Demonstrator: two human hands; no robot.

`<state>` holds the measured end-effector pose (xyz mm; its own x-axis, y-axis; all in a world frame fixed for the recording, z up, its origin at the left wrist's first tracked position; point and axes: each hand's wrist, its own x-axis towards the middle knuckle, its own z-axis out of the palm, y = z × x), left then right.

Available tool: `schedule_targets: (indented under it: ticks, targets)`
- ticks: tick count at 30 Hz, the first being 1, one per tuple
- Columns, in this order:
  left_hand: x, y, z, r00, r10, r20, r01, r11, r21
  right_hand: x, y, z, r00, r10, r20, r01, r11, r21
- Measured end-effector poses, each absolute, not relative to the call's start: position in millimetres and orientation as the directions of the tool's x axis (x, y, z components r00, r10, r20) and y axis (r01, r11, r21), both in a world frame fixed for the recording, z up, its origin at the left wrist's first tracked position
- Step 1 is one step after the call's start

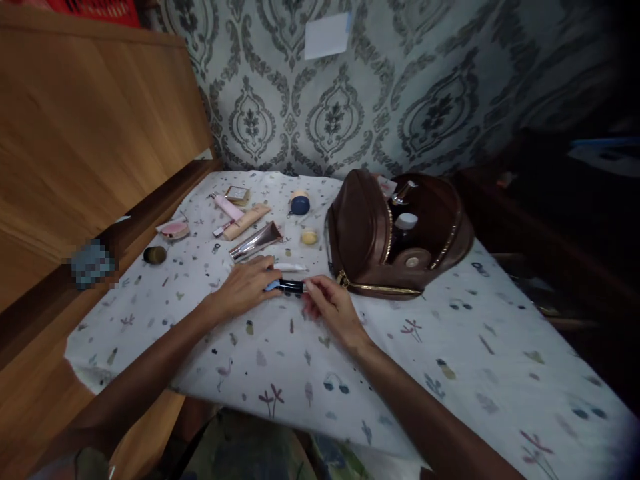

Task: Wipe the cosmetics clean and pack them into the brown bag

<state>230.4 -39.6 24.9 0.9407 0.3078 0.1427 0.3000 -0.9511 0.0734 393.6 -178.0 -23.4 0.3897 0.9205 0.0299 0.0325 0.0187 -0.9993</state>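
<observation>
Both of my hands meet at the middle of a table covered with a white patterned cloth [410,373]. My left hand [245,287] and my right hand [330,307] each pinch one end of a small black tube with a blue end [287,287], held just above the cloth. A thin white pencil-like stick [290,267] lies right behind it. To the right stands an open brown zip pouch [370,233] with bottles inside.
Further back lie a metallic tube [255,241], a beige tube [247,221], a pink tube [227,207], a pink compact [174,230], a blue jar [300,202], a small yellow pot [309,237] and a dark round lid [155,255]. A wooden panel [80,133] flanks the left; patterned wallpaper [400,87] is behind.
</observation>
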Motion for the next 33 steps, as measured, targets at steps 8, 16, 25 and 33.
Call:
schedule_targets:
  ticks: [8,16,25,33]
  targets:
    - [249,-64,18,0.876,0.306,0.373,0.200,-0.934,0.296,398,-176,-24,0.409,0.912,0.025,0.015,0.021,-1.000]
    - [256,-58,1,0.965,0.189,0.182,0.161,-0.974,0.159,397,-177,-22,0.390,0.920,0.032,0.016,0.028,-0.999]
    - [236,-26,2,0.938,0.274,0.213,0.202,-0.931,0.304,405,-178,-16,0.420,0.907,0.013,0.025,0.003,-1.000]
    - [233,-12,7,0.942,0.324,0.090,0.227,-0.810,0.540,406,-185,-15,0.369,0.899,0.237,0.381,0.087,-0.921]
